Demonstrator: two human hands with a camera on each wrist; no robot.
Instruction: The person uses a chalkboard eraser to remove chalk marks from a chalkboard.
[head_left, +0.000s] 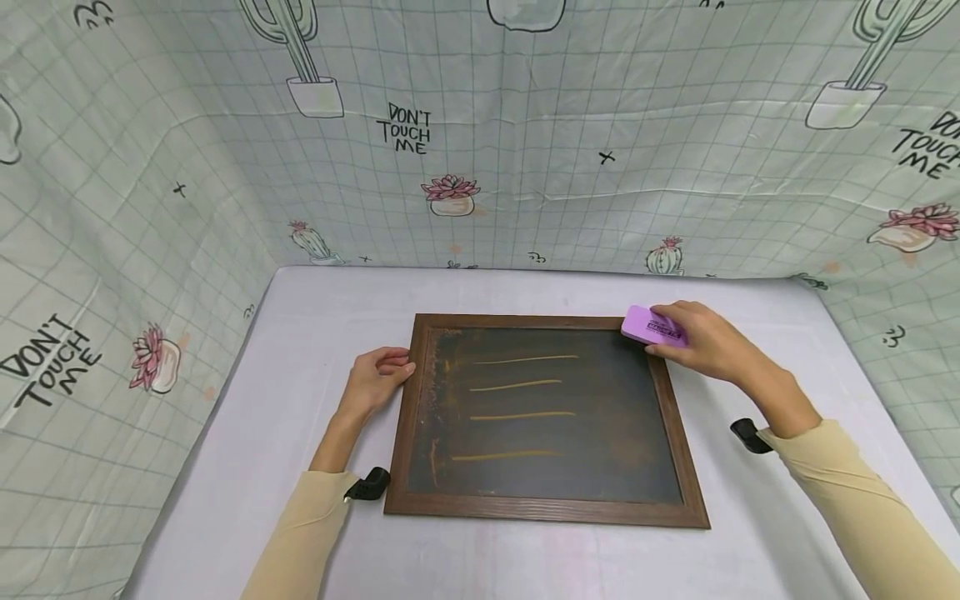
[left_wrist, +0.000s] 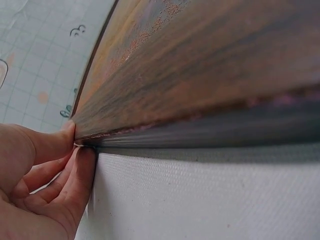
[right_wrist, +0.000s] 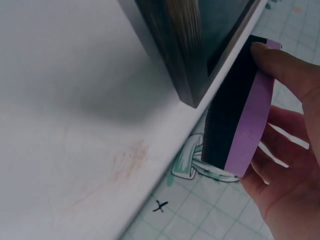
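A chalkboard [head_left: 622, 400] in a brown wooden frame [head_left: 547, 507] lies on the white-covered table. Several yellow chalk lines [head_left: 522, 416] run across its dark surface, with orange smudges near the left side. At the frame's left edge is my left hand [head_left: 372, 379], its thumb [left_wrist: 60, 137] and fingers pinching the wood in the left wrist view. My right hand [head_left: 705, 342] grips a purple chalkboard eraser [head_left: 651, 326] over the far right corner. Its black felt side [right_wrist: 232, 107] faces the board, with the thumb on one end and fingers along the purple back [right_wrist: 252, 122].
A faint reddish smear [right_wrist: 130, 160] marks the white tablecloth [head_left: 337, 300] beside the board. Behind and at both sides hangs a grid-patterned curtain [head_left: 525, 217] with cactus drawings. Each wrist wears a black camera mount [head_left: 750, 435] by the sleeve.
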